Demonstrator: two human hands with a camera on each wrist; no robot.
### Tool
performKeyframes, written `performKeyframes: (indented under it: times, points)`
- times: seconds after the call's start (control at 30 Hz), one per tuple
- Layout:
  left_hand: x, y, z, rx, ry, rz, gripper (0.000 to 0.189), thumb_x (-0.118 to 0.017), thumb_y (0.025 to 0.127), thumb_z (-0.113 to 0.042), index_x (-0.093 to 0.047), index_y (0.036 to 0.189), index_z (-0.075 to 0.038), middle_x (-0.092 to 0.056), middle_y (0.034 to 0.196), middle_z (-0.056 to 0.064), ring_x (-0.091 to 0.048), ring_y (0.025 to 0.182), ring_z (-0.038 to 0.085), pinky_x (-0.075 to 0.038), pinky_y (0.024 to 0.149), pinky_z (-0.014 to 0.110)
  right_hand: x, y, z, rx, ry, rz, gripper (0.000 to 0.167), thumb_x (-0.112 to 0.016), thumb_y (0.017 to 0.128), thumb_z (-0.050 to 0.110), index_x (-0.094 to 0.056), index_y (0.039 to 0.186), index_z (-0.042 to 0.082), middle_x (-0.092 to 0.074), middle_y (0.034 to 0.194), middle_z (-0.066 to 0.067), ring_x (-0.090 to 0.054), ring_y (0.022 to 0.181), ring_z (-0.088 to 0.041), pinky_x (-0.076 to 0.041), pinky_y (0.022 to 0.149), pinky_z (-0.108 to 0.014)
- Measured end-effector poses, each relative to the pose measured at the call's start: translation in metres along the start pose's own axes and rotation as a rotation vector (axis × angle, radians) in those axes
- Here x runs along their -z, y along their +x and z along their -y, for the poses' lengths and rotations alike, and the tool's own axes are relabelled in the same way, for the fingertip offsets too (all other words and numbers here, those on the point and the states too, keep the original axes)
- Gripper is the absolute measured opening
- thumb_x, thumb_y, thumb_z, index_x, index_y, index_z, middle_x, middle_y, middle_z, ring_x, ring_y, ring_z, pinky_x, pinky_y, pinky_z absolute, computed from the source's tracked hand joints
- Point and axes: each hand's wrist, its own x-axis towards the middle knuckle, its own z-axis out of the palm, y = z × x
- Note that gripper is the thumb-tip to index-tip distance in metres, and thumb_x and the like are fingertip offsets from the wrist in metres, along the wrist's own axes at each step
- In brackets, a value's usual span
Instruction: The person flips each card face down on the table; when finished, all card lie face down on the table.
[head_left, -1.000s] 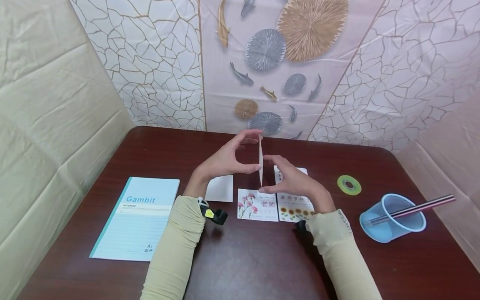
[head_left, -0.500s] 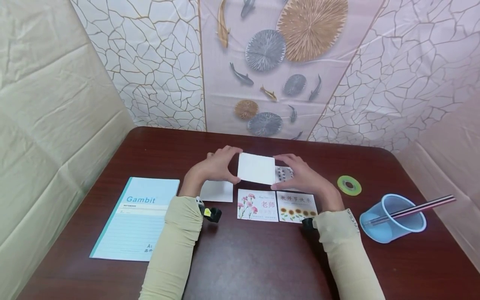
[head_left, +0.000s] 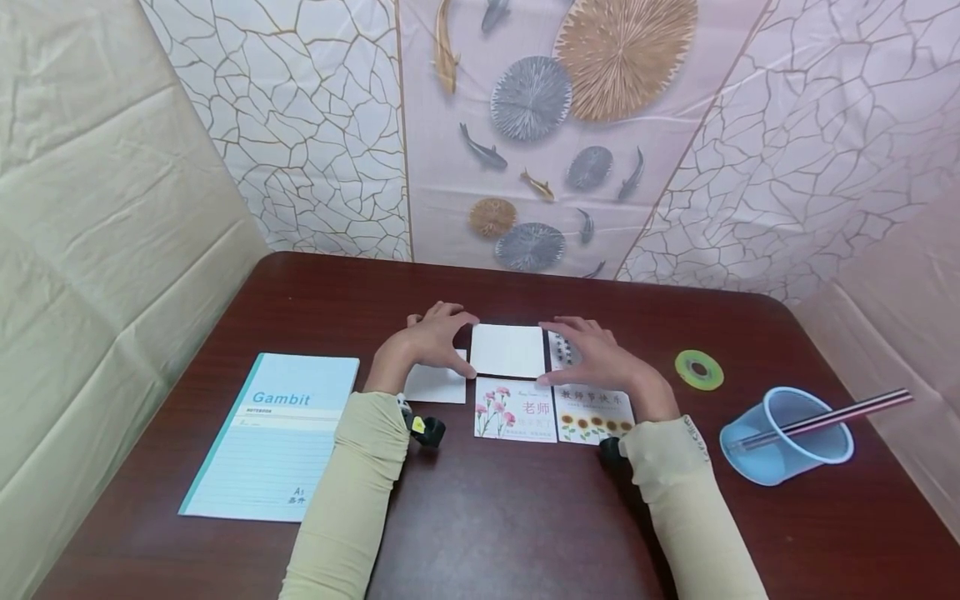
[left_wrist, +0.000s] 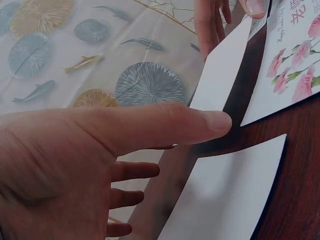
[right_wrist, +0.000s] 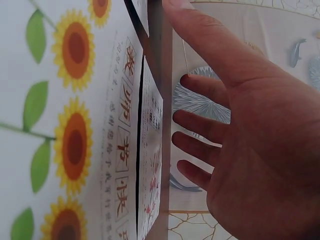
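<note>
The notebook (head_left: 277, 437) lies left of your left hand (head_left: 426, 342); you have the white card (head_left: 508, 351) between it and your right hand (head_left: 596, 360), both half-spread, pinching its side corners; right of them sit the green disc (head_left: 686, 372) and blue cup (head_left: 757, 454).

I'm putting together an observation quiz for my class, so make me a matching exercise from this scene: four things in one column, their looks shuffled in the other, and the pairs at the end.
Things
1. Notebook
2. Card between the left hand and right hand
3. Cup
4. Disc

Looks
A. Green around a darker centre
B. Teal strip along its left edge
C. Light blue, with a striped stick leaning out
D. Plain white upper side

Pairs: 1-B; 2-D; 3-C; 4-A
</note>
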Motion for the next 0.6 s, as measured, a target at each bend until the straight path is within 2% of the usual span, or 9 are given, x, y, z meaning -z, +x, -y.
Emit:
performKeyframes:
  times: [0.23, 0.6]
  points:
    - [-0.0031, 0.0013, 0.0026, 0.016, -0.019, 0.005, 0.084, -0.081, 0.078, -0.04, -0.042, 0.149, -0.021, -0.019, 0.159, 0.012, -0.004, 0.146, 0.039, -0.011, 0.106, 0.066, -0.0009, 0.0004, -0.0002, -0.009, -0.02, 0.02, 0.099, -0.076, 0.073, 0.064, -0.036, 0.152, 0.02, -0.03, 0.155, -0.014, -0.022, 0.141, -0.036, -0.014, 0.107, -0.066]
    - [-0.0058, 0.002, 0.0039, 0.028, -0.031, 0.004, 0.084, -0.081, 0.078, -0.042, -0.042, 0.149, -0.023, -0.02, 0.159, 0.012, -0.006, 0.146, 0.04, -0.01, 0.106, 0.066, -0.0036, 0.0017, -0.0021, -0.009, -0.039, 0.011, 0.097, -0.076, 0.074, 0.063, -0.038, 0.151, 0.018, -0.033, 0.152, -0.014, -0.025, 0.138, -0.036, -0.016, 0.106, -0.065]
